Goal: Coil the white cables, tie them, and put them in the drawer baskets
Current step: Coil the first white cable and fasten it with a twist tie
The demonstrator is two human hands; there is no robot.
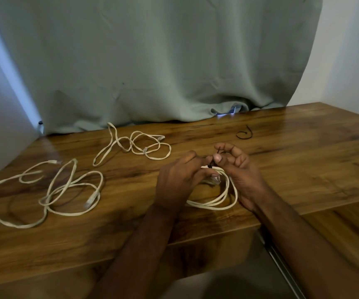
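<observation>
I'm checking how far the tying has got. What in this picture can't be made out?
- Head view: whether the black tie is closed round the coiled cable; the left hand and right hand cover it.
- Drawer baskets: none in view.
- What lies behind the curtain.
- Cable plugs: too small to identify.

The left hand (pixel 177 180) hides part of the coiled cable (pixel 221 197); perhaps its plug too.

Left hand (pixel 179 180) and right hand (pixel 237 169) close together, fingertips pinched.
</observation>
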